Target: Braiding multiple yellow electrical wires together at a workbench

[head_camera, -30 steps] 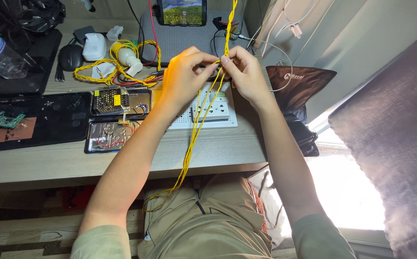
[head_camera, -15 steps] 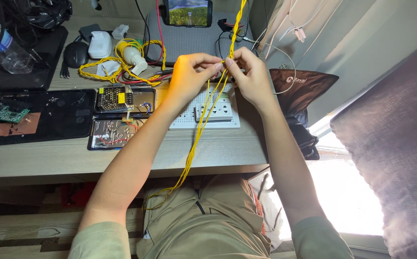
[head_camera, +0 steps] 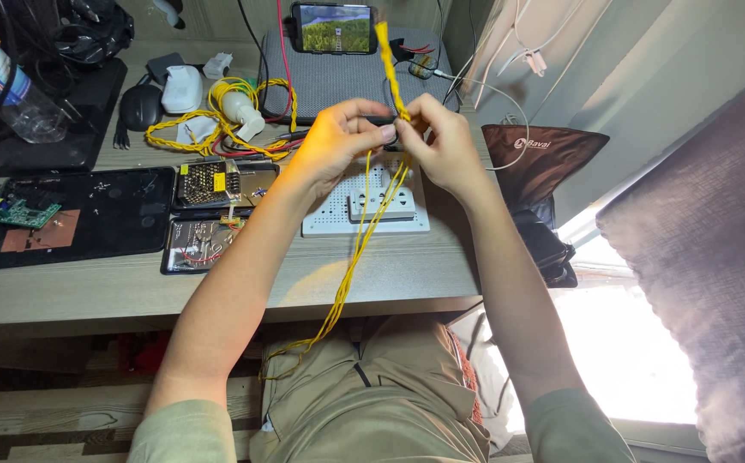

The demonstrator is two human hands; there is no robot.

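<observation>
My left hand (head_camera: 338, 141) and right hand (head_camera: 441, 141) pinch the thin, limp yellow wires (head_camera: 364, 240) just below their stiffer twisted section, above the tabletop (head_camera: 90, 291).

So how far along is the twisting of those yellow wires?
Done: the twisted stretch above the hands looks tightly wound. In hand: left hand and right hand pinch the yellow wires at the point where the twist ends. Left: the loose strands below hang untwisted down to the lap.

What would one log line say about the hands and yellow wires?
left hand: pinching thin yellow wires | right hand: pinching same wires | wires: twisted above hands, loose strands below | under: white rectangular socket board
</observation>
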